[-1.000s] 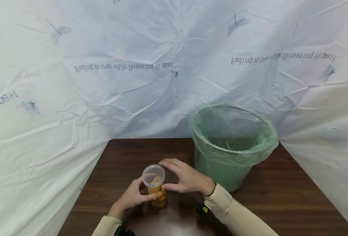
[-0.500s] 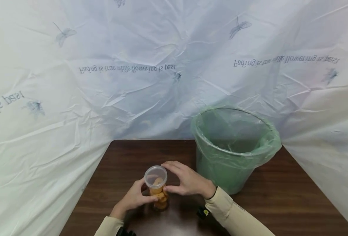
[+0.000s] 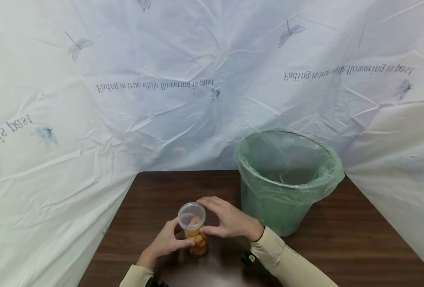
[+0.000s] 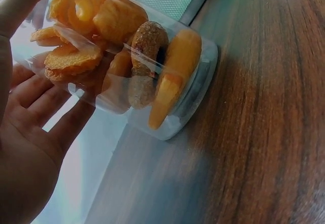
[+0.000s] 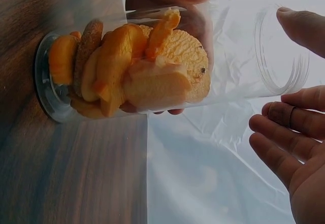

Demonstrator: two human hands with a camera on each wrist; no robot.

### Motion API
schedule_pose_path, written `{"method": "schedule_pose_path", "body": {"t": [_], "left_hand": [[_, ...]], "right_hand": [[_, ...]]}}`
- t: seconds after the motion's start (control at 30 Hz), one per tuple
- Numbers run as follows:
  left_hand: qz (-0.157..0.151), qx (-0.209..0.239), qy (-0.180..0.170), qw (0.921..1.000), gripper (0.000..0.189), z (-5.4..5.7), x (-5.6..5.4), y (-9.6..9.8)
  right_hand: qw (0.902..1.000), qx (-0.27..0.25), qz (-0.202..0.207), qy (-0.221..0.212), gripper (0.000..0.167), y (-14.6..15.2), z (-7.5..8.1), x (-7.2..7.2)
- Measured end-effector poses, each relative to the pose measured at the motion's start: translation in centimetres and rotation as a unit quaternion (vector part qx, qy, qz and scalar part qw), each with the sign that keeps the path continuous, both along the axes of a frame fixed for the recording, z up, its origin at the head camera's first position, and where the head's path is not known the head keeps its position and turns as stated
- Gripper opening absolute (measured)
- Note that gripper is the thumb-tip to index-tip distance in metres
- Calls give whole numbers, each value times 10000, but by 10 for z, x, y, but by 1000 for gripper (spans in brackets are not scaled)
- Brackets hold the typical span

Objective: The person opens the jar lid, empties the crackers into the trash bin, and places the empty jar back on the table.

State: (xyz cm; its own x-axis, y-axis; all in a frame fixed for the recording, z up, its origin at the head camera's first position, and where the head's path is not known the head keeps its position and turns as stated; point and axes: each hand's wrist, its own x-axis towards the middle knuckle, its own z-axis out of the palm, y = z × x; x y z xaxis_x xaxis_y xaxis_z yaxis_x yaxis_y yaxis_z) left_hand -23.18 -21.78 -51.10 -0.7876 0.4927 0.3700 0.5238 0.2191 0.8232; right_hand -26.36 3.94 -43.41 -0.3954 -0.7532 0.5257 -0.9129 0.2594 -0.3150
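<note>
A clear plastic jar (image 3: 198, 239) stands upright on the table, part-filled with orange and brown dried pieces (image 5: 137, 66) that look like fruit or vegetable chips. Round its upper side, my left hand (image 3: 166, 240) holds the jar between thumb and fingers. In the left wrist view, the fingers of the left hand (image 4: 35, 127) lie along the jar's far wall. My right hand (image 3: 229, 219) is at the jar's top, its thumb and index finger on opposite edges of the clear ribbed lid (image 5: 282, 51). The other fingers of the right hand (image 5: 299, 137) extend past the lid.
A green bin (image 3: 269, 211) with a translucent green liner stands at the right of the dark wooden table (image 3: 154, 191). White printed sheeting (image 3: 183, 119) hangs behind the table and down both sides.
The head view has shifted slightly, so everything appears a little to the right and lower. Both hands keep their places on the jar.
</note>
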Motion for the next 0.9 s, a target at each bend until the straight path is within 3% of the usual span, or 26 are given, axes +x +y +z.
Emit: {"method": "schedule_pose_path", "body": {"t": [0.9], "left_hand": [[51, -29, -59, 10000, 63, 1, 1, 0]], "right_hand": [[9987, -349, 90, -351, 72, -6, -5, -1]]}}
